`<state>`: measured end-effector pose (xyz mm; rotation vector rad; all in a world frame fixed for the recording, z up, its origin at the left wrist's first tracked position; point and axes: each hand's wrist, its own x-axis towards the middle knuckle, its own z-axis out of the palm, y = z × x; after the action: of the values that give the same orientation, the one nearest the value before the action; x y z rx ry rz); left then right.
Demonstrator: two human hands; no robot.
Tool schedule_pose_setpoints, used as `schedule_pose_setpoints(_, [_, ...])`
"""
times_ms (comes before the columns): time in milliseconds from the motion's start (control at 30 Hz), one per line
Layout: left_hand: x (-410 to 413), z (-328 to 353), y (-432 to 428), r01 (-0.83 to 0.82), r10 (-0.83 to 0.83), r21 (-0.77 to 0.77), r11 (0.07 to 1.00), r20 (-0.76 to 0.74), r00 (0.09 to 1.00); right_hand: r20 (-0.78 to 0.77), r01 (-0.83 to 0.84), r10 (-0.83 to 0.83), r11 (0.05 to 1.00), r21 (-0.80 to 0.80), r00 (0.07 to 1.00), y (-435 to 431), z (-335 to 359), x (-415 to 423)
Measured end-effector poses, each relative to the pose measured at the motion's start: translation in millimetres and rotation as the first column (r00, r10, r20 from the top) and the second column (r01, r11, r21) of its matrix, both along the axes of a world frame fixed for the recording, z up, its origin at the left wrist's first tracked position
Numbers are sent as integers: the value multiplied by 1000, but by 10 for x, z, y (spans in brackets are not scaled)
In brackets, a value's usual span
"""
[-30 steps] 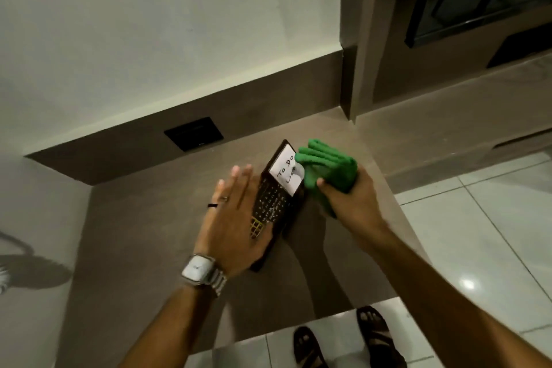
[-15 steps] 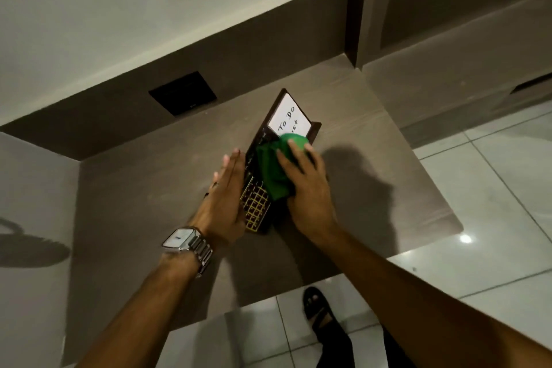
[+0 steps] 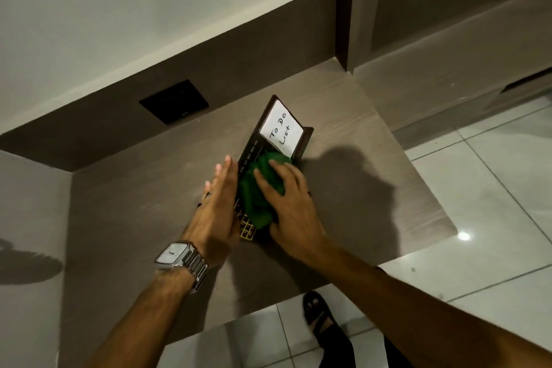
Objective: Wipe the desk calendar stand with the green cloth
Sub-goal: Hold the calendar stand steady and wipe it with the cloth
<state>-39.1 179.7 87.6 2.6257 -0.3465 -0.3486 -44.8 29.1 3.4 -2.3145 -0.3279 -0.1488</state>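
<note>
Nearest to me, one sandalled foot [image 3: 318, 312] stands on the pale tiled floor [image 3: 493, 188] below the bench edge. My two forearms reach out over the brown bench [image 3: 134, 218]; a silver wristwatch [image 3: 174, 254] sits on my left wrist.

My left hand [image 3: 216, 203] is open and flat, fingers straight and together, its palm set edge-on against the left side of the desk calendar stand [image 3: 260, 164], bracing it. It grips nothing. There are dark rings on its fingers.

My right hand [image 3: 291, 206] lies just beside it, to the right, spread palm-down on the green cloth [image 3: 254, 194]. The fingers are loosely curved and press the bunched cloth onto the sloping face of the stand; whether they pinch the cloth or only press it, I cannot tell. The cloth covers the middle of the stand, between my two hands. Below it a corner of gold grid shows, above it a row of small month letters.

Past my fingertips, the far end of the stand carries a white card [image 3: 280, 130] reading "To Do List". Beyond that, a black wall plate [image 3: 173, 101] is set in the dark back panel, under a pale wall.
</note>
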Motion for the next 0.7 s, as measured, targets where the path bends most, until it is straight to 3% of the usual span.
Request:
schedule_pose_setpoints(100, [3,0,0,-5,4,37,999,14,1000,153,-7,2,1000,30,988,-78,181,384])
schedule_pose_setpoints(233, [11,11,4,1,-3,66,998,31,1000,-21,265,-265,964,29,964,-235,235,602])
schedule_pose_setpoints(400, [14,-15,15,-23,22,67,997,29,999,88,-68,68,998,-9,994,4,30,137])
schedule_pose_setpoints(500, [22,-13,13,-22,21,71,997,12,1000,135,0,14,995,-104,991,-222,74,479])
schedule_pose_setpoints(600, [19,16,-11,-38,39,58,998,-6,999,-9,130,-134,972,-194,991,-411,-38,449])
schedule_pose_setpoints(700, [16,40,-25,-35,36,50,998,-14,999,12,5,-3,984,-178,1000,-291,-163,31])
